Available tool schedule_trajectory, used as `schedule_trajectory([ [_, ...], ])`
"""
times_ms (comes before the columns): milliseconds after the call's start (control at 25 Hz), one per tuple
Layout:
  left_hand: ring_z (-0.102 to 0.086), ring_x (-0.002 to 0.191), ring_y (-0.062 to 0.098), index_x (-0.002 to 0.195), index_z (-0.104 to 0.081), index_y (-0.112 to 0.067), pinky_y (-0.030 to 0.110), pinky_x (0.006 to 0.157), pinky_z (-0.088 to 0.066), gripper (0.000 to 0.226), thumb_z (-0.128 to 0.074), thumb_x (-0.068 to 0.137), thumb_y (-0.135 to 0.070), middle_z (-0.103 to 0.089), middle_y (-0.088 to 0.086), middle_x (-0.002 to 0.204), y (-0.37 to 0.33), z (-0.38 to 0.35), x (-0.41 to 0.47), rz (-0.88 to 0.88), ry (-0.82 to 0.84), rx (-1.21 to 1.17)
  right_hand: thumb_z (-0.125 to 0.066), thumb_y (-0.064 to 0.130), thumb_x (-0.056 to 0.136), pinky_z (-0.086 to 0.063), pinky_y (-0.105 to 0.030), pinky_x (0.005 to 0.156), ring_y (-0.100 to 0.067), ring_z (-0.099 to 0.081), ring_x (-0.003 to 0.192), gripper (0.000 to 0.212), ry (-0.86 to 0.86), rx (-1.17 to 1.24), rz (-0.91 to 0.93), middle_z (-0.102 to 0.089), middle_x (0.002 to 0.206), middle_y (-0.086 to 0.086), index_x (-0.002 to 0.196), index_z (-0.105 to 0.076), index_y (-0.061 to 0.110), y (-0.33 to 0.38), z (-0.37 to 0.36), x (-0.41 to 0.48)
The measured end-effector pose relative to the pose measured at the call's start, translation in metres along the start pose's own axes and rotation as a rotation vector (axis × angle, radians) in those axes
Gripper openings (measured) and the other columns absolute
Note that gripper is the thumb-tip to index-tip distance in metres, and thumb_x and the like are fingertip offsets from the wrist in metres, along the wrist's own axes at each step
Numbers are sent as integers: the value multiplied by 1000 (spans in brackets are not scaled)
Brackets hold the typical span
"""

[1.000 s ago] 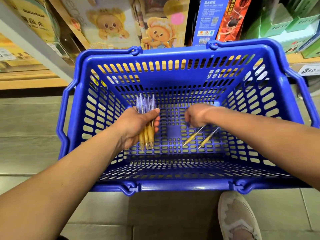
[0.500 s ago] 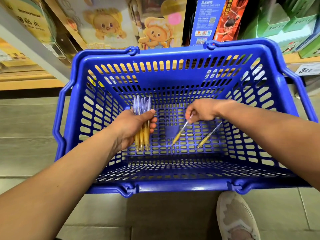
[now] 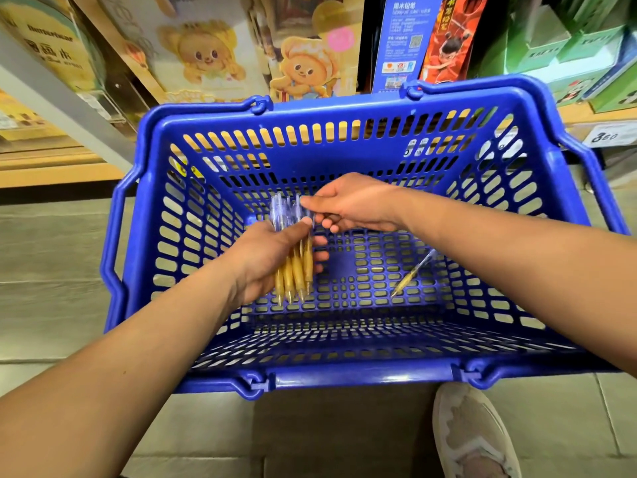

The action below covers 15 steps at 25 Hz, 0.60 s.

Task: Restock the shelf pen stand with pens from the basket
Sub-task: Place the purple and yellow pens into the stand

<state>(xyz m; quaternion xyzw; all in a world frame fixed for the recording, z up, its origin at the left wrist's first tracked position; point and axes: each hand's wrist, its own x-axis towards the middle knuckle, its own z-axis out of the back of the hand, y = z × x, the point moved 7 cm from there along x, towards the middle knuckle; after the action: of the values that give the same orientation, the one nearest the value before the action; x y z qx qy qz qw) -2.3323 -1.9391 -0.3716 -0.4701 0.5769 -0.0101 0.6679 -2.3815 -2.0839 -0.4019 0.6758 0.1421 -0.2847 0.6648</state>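
A blue plastic basket (image 3: 344,115) stands on the floor in front of me. My left hand (image 3: 272,257) grips a bundle of several pens (image 3: 294,274) with yellow grips and clear tops, held inside the basket. My right hand (image 3: 351,205) reaches across and pinches the clear top of a pen at the bundle's upper end. One more yellow pen (image 3: 412,276) lies alone on the basket's bottom to the right. No pen stand is in view.
Shelves behind the basket hold cartoon bear packages (image 3: 303,67), a blue box (image 3: 401,39) and green boxes (image 3: 565,46). A price tag (image 3: 608,135) sits on the right shelf edge. My shoe (image 3: 472,432) is on the tiled floor below the basket.
My right hand lifted one pen from the basket's bottom and carried it left to the bundle in my left hand. One pen now lies there instead of two.
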Motion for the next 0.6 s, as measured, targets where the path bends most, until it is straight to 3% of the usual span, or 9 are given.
schedule_trajectory([
  [200,-64,62,19,104,-67,0,36,67,-62,22,-67,97,-21,-66,9,76,-9,0,2,-14,40,-86,-64,43,95,-58,-24,83,-14,-74,92,37,44,288,-32,-77,95,-5,107,-71,9,5,6,-12],
  [240,-62,60,18,100,-66,-1,35,66,-61,19,-69,96,-20,-64,9,74,-10,1,3,-12,44,-83,-57,45,98,-57,-28,89,-16,-75,88,38,26,201,-104,-78,91,-6,103,-71,10,-3,14,-15],
  [320,-59,57,16,96,-64,-3,33,61,-60,16,-72,94,-17,-61,8,70,-9,0,1,-1,45,-41,-40,47,105,-53,-37,99,-17,-67,62,47,44,-360,-365,-70,67,-7,80,-63,14,-31,28,-26],
  [400,-58,55,16,91,-63,-4,33,59,-58,15,-73,93,-15,-60,8,67,-7,1,1,10,35,9,-31,46,108,-55,-35,87,-17,-56,56,47,124,-1036,-663,-60,67,-4,84,-53,12,-61,46,-44],
  [440,-57,54,16,88,-63,-5,33,58,-57,15,-73,93,-14,-59,8,66,-6,3,1,9,29,26,-31,43,108,-52,-32,78,-16,-57,62,38,135,-1242,-732,-58,73,-2,94,-51,14,-72,53,-50],
  [520,-56,51,16,82,-63,-6,33,58,-56,17,-72,94,-13,-57,7,63,-7,5,1,3,17,49,-32,34,109,-49,-30,81,-14,-61,74,33,97,-1281,-825,-63,90,0,117,-55,12,-92,62,-58],
  [600,-55,49,16,76,-64,-7,33,59,-55,21,-72,94,-13,-57,7,60,-8,6,2,-3,-1,62,-34,26,109,-47,-28,92,-13,-61,70,33,69,-1189,-905,-67,94,1,126,-55,7,-106,69,-63],
])
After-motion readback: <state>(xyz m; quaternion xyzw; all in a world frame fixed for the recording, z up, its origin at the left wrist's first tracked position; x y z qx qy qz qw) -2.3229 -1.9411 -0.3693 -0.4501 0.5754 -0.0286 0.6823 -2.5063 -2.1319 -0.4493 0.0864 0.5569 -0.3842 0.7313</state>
